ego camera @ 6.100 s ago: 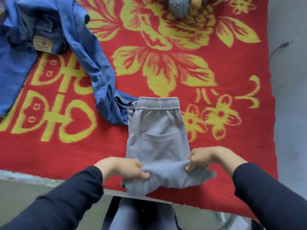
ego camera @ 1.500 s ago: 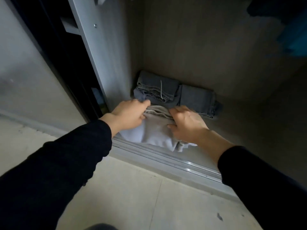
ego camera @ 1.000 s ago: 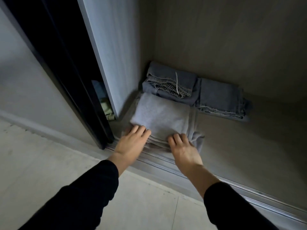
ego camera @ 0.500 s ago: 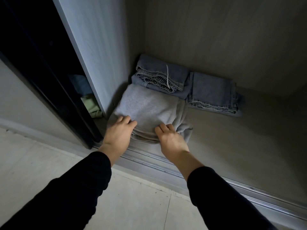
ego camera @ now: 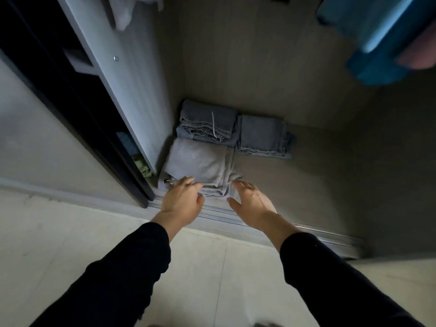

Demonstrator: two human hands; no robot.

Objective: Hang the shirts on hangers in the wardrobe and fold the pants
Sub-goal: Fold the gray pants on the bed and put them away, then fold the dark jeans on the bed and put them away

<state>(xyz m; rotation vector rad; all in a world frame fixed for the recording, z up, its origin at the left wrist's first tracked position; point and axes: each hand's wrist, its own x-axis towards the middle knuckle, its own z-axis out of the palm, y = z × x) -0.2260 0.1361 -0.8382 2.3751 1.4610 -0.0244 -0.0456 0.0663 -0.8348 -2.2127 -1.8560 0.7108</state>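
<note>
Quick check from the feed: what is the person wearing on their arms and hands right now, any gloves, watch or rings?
Both arms are in long, plain dark sleeves, black or very dark navy, ending at the wrists. The left hand and right hand are bare: no gloves, and no watch or rings visible. The left sleeve and right sleeve show no markings.

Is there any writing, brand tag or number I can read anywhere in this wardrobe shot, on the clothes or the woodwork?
None can be read.
Folded light grey pants: no label or print shows.
Two darker folded pairs behind, with drawstring and without: plain, no tag visible.
Blue hanging garment: blurred, no text.
Wardrobe side panel: only a screw, no marking.
</note>
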